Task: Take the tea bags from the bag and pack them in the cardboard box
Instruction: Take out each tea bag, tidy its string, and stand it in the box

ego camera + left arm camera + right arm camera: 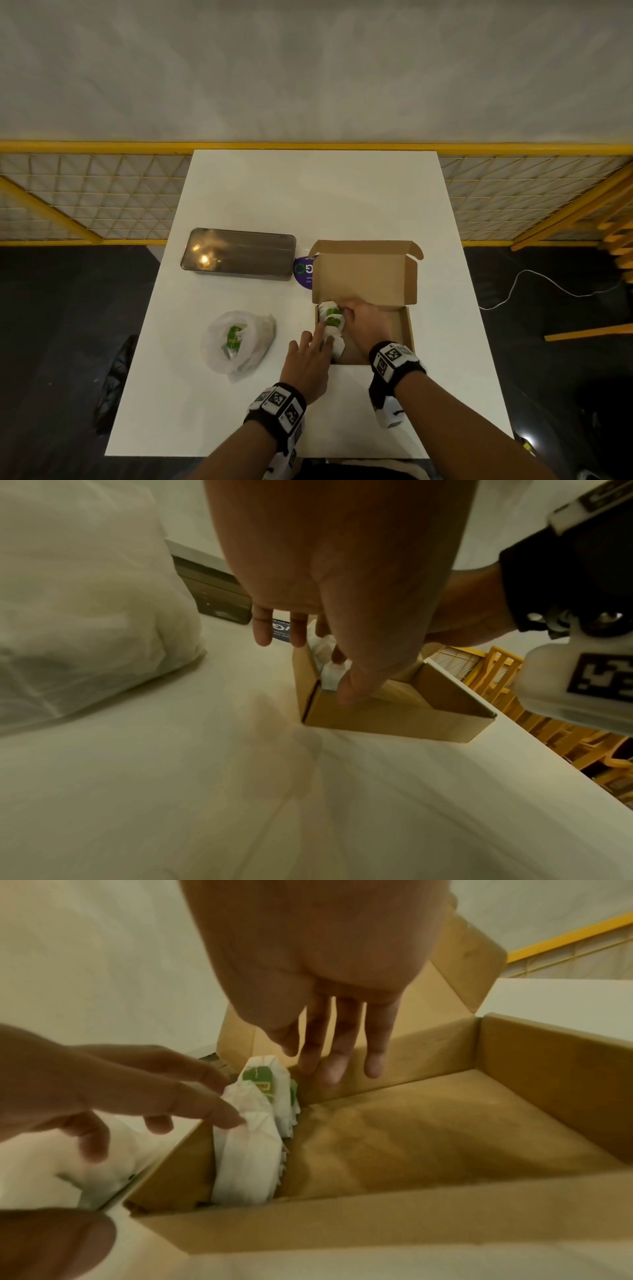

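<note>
We look down on a smooth white rectangular table (308, 192). Toward its left edge lies a flat, glossy dark grey tin with rounded corners (238, 254), its long side parallel to the far edge. Nearer us sits a crumpled, translucent white plastic bag (236, 341), mouth open, with green-and-white tea bags (234, 337) showing inside.

To the right, beside a round purple sticker (303, 270), stands an open brown cardboard box (407, 329), matte, lid folded up and back toward the far edge. Along its left wall a row of soft white paper tea bags with green tags (255, 1123) stands on edge, the row's long axis running from the near wall toward the far wall.

Our left hand (310, 359) reaches over the box's left wall, fingers (219, 1112) extended, fingertips touching the row; it grips nothing. Our right hand (366, 325) is inside the box, its straight fingers (337, 1056) hanging loose at the row's far end, holding nothing.
</note>
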Tool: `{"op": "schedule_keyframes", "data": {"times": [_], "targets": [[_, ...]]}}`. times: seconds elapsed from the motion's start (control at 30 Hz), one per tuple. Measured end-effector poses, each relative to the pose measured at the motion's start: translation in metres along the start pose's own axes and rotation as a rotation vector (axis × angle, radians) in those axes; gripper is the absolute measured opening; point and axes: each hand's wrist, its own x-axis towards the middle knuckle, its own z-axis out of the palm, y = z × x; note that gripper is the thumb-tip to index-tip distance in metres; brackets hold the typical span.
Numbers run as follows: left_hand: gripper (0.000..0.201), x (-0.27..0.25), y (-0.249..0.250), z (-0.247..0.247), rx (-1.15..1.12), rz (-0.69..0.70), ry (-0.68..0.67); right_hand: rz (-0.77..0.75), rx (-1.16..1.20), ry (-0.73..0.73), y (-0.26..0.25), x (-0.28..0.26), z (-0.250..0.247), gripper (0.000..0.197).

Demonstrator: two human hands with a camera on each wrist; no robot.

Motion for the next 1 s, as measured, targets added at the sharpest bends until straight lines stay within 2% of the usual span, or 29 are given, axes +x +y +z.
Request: {"op": "schedule_keyframes", "data": {"times": [0.07, 0.2, 0.3, 0.33, 0.37, 0.47, 0.57, 0.63, 0.8, 1.0], "targets": [[0.056, 0.0, -0.001, 0.0, -0.025, -0.021, 0.003, 0.045, -0.022, 0.018, 0.003, -0.004, 0.0, 0.031], [0.06, -0.001, -0.001, -0.001, -0.025, -0.047, 0.006, -0.089, -0.079, -0.044, 0.002, -0.014, 0.002, 0.034], [0.06, -0.001, -0.001, 0.0, -0.032, -0.055, 0.013, -0.132, -0.013, -0.031, -0.004, -0.018, 0.001, 0.073], [0.06, -0.001, -0.002, 0.0, -0.035, -0.057, 0.015, -0.124, -0.006, -0.012, -0.003, -0.019, 0.002, 0.079], [0.06, -0.001, -0.002, 0.001, -0.04, -0.059, 0.017, -0.086, -0.006, -0.002, -0.002, -0.018, 0.003, 0.075], [0.062, -0.002, -0.005, 0.005, -0.06, -0.07, 0.012, -0.007, -0.017, -0.011, 0.003, -0.012, 0.009, 0.044], [0.068, -0.004, -0.005, 0.009, -0.125, -0.095, -0.018, -0.068, 0.056, -0.053, 0.015, 0.001, 0.045, 0.048], [0.071, -0.005, -0.004, 0.011, -0.227, -0.13, -0.025, -0.049, 0.085, -0.05, 0.023, 0.007, 0.062, 0.044], [0.076, -0.005, -0.001, 0.013, -0.45, -0.146, -0.03, 0.029, 0.194, -0.019, 0.003, -0.013, 0.047, 0.027], [0.079, -0.003, -0.005, 0.016, -0.449, -0.132, -0.027, 0.041, 0.289, -0.059, -0.006, -0.022, 0.055, 0.028]]}}
